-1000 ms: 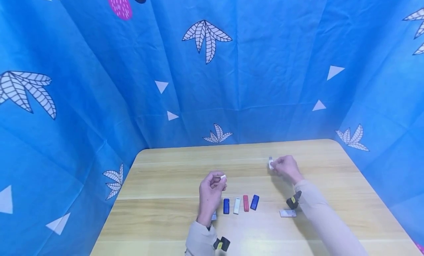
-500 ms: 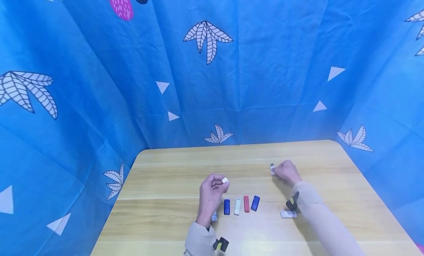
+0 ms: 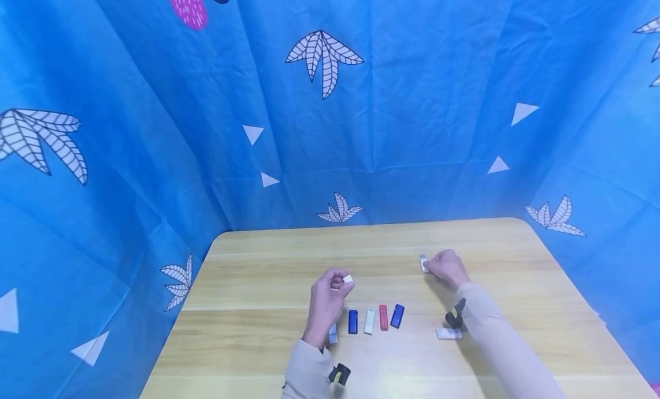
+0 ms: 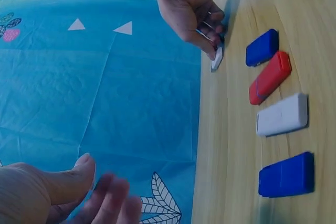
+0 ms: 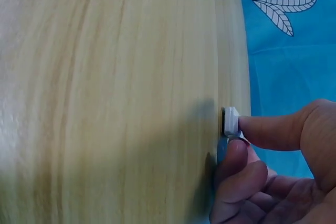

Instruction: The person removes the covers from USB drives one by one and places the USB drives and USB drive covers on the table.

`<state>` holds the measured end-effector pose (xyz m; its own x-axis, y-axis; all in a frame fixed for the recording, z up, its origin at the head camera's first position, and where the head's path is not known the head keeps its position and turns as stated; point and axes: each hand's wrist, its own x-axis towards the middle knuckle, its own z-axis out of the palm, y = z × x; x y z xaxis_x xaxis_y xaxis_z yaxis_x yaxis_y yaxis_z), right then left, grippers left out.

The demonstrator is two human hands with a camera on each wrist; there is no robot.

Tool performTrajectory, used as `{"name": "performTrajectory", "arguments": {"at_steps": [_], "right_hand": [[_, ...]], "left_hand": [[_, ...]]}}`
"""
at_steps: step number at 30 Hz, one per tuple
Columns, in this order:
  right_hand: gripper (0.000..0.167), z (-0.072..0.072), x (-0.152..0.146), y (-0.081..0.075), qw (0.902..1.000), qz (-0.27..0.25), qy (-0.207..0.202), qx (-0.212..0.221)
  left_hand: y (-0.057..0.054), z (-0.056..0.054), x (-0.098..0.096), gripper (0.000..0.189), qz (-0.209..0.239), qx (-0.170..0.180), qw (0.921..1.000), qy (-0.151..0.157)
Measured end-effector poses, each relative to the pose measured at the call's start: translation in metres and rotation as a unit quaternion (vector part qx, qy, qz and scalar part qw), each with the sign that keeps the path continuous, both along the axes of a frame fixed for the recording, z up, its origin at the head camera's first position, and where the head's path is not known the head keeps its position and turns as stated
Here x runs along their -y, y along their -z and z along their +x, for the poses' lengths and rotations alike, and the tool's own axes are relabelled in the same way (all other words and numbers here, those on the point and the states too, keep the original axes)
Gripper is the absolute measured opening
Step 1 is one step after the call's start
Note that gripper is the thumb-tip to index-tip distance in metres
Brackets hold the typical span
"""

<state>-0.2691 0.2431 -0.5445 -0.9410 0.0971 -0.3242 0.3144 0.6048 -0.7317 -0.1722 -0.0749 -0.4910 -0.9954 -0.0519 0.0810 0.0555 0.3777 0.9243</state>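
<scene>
My left hand point(image 3: 327, 301) is raised over the table and pinches a small white cap point(image 3: 348, 279) between thumb and finger. Toward the far right, my right hand point(image 3: 447, 268) pinches a white USB flash drive point(image 3: 423, 263) by its body, with a grey end pointing away. In the right wrist view, the thumb and a finger grip the drive point(image 5: 231, 120) right at the tabletop. The left wrist view also has it point(image 4: 217, 60) close to the wood. There, the left fingers partly hide what they hold.
Between the hands lie a blue drive point(image 3: 353, 322), a white drive point(image 3: 369, 321), a red drive point(image 3: 383, 317) and another blue drive point(image 3: 397, 316). A pale piece point(image 3: 333, 333) sits beside the left wrist, partly hidden. Another white drive point(image 3: 449, 333) lies by the right forearm. Blue curtains point(image 3: 330, 129) surround the wooden table point(image 3: 247, 341).
My right hand has drawn the white USB flash drive slightly nearer, then stayed almost still. The left hand has shifted only a little with the cap. The row of drives has not moved.
</scene>
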Motion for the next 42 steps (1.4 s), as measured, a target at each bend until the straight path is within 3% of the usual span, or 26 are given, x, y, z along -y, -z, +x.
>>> {"name": "performTrajectory", "arguments": {"at_steps": [7,11,17,23,28,32,37,42], "right_hand": [[0.039,0.005,-0.01,-0.011,0.9992,-0.037,0.008,-0.013],[0.045,0.009,-0.013,-0.025,0.9993,-0.03,0.004,-0.023],[0.045,0.022,-0.009,-0.05,0.9981,-0.015,-0.004,-0.06],[0.045,0.043,-0.002,-0.071,0.994,-0.006,-0.018,-0.108],[0.041,0.061,0.006,-0.087,0.9903,-0.01,-0.03,-0.135],[0.037,0.07,0.01,-0.093,0.987,-0.013,-0.037,-0.156],[0.032,0.078,0.012,-0.096,0.9828,-0.013,-0.043,-0.179],[0.034,0.088,0.013,-0.101,0.9821,-0.015,-0.044,-0.183]], "left_hand": [[-0.009,-0.015,0.012,0.016,-0.079,-0.029,0.9964,-0.001],[-0.013,-0.031,0.02,0.016,-0.115,-0.044,0.9924,0.003],[-0.012,-0.06,0.032,0.018,-0.159,-0.048,0.9857,0.028],[-0.001,-0.089,0.038,0.019,-0.203,-0.036,0.9775,0.046],[0.012,-0.111,0.039,0.018,-0.256,-0.017,0.9657,0.043],[0.022,-0.126,0.039,0.016,-0.272,0.005,0.9616,0.038],[0.033,-0.137,0.041,0.014,-0.269,0.044,0.962,0.023],[0.044,-0.139,0.044,0.012,-0.277,0.068,0.9583,0.024]]}}
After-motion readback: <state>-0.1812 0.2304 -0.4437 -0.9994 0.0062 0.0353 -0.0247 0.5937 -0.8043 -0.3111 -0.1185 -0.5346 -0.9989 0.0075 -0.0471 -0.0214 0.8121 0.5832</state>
